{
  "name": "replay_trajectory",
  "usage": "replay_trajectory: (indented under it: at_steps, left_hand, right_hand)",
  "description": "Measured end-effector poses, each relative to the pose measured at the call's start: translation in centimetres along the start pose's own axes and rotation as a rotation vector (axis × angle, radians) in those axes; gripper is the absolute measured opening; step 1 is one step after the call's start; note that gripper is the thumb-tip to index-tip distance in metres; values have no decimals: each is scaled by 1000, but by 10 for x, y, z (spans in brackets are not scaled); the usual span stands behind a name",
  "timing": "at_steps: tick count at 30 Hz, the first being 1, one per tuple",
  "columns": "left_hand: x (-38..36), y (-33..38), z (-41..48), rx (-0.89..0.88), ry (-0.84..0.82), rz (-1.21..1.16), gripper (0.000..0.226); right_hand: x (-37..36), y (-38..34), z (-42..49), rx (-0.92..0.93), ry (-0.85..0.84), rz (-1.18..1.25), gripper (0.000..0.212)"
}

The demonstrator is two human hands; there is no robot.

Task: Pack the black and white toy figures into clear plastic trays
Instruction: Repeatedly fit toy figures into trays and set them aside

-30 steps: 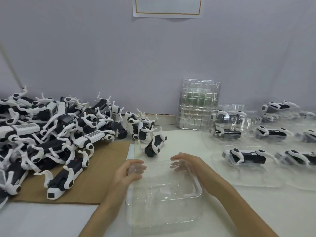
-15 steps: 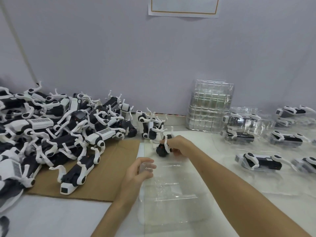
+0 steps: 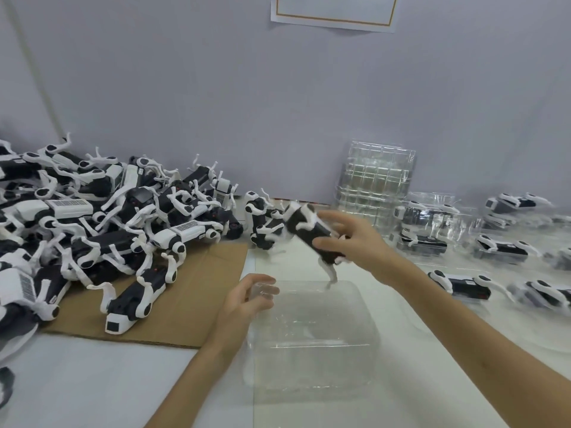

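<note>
Several filled trays (image 3: pixel 438 211) to my right, a big pile (image 3: pixel 108 217) unpacked; my right hand (image 3: pixel 355 239) grips one toy (image 3: pixel 309 233) over the empty tray (image 3: pixel 312 344) my left hand (image 3: pixel 247 298) pinches.

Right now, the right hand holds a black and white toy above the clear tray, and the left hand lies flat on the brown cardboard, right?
Not quite. In the head view the left hand grips the far left corner of the clear tray; it is not flat on the brown cardboard. The right hand does hold the black and white toy above the tray.
</note>
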State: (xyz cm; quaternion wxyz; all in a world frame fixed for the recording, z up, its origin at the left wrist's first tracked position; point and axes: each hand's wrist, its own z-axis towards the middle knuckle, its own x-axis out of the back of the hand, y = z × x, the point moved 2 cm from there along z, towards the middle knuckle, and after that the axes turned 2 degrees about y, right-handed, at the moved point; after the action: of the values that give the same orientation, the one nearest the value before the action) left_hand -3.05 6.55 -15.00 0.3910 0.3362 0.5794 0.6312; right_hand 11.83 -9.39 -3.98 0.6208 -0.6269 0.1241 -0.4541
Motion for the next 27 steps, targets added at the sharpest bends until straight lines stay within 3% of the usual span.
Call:
replay_trajectory:
  at_steps: [2, 8, 11, 13, 16, 22, 27]
  left_hand:
    - [0, -1, 1, 2, 14, -7, 30]
    - [-3, 1, -2, -49, -1, -25, 35]
    - [-5, 3, -3, -37, -20, -8, 31]
    - [-5, 2, -3, -13, -19, -1, 18]
    - [-5, 1, -2, -8, -9, 0, 18]
    - [-3, 1, -2, -12, -24, 13, 30]
    - [-3, 2, -2, -12, -3, 13, 38]
  right_hand:
    - [-6, -8, -19, 74, -147, -81, 50]
    - [-21, 7, -51, 150, -285, -422, 53]
    - [-17, 10, -53, 174, -303, -494, 56]
    - [-20, 13, -51, 210, -332, -678, 55]
    - [-29, 21, -53, 257, -307, -820, 54]
    - [-29, 28, -60, 367, -165, -771, 53]
    - [-2, 46, -72, 102, 258, -79, 38]
